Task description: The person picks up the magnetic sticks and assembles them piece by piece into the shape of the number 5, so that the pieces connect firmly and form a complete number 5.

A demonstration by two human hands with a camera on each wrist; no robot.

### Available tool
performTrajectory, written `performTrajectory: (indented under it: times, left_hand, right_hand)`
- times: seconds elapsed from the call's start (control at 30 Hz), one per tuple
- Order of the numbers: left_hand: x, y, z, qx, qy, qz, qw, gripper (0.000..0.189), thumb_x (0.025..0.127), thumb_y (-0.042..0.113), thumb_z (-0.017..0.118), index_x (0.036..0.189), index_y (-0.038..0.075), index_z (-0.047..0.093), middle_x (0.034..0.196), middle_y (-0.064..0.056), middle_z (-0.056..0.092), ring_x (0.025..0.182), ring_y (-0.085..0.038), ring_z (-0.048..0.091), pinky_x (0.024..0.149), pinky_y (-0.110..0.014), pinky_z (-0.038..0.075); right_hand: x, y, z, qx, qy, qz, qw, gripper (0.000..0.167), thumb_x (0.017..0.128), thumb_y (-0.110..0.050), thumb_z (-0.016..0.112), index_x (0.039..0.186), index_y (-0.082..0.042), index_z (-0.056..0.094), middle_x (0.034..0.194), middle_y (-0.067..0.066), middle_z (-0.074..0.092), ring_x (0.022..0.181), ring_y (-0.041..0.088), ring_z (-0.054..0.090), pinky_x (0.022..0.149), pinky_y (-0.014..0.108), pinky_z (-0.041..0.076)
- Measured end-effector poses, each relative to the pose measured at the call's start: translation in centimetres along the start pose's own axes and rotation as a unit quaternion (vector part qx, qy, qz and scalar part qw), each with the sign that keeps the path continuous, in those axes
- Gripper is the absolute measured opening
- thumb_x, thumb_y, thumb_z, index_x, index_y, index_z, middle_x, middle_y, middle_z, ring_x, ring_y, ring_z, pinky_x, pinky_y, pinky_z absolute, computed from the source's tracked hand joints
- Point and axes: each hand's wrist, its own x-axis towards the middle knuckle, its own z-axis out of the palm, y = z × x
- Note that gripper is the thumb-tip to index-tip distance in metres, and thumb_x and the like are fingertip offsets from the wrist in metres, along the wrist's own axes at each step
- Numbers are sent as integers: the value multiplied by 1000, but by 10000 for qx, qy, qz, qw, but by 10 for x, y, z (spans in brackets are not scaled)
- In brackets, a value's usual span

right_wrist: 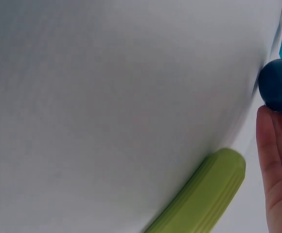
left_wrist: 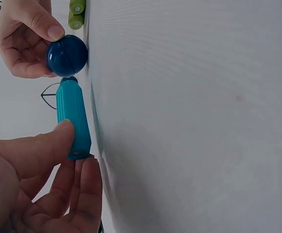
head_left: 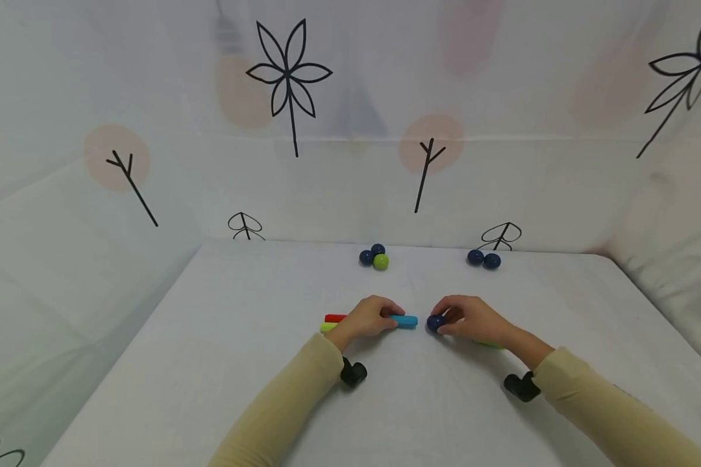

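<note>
My left hand (head_left: 374,316) pinches a light-blue ridged building stick (left_wrist: 73,114) between thumb and fingers, low over the white table. My right hand (head_left: 472,318) grips a glossy dark-blue ball (head_left: 435,323) by its fingertips. In the left wrist view the ball sits right at the far end of the stick; from the head a narrow gap shows between them. Beside the left hand lie a red stick (head_left: 334,318) and a lime-green stick (head_left: 328,327), partly hidden by it. A green stick (right_wrist: 199,194) lies under the right wrist.
At the table's back edge, two dark-blue balls and a green ball (head_left: 381,262) sit in a cluster. Farther right stands a pair of dark-blue balls (head_left: 483,259). A printed white cloth (head_left: 350,194) hangs behind the table (head_left: 210,363).
</note>
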Motion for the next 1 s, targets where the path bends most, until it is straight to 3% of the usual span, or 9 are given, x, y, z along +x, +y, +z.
performTrajectory:
  times: [0.63, 1.0]
  left_hand:
    - [2, 1, 2, -155, -63, 116, 9998, 22, 88, 10, 65, 109, 12, 69, 104, 3, 64, 93, -12, 55, 87, -25, 44]
    - [-1, 2, -2, -272, -87, 99, 9995, 23, 87, 11, 66, 110, 13, 69, 104, 5, 64, 93, -11, 56, 85, -25, 45]
  right_hand:
    - [6, -9, 8, 89, -206, -461, 9987, 29, 81, -9, 72, 107, -5, 62, 101, 4, 61, 84, 18, 59, 71, 26, 51]
    - [8, -9, 10, -33, -181, -394, 9991, 31, 79, -6, 72, 108, -5, 63, 101, 4, 62, 82, 15, 58, 70, 25, 50]
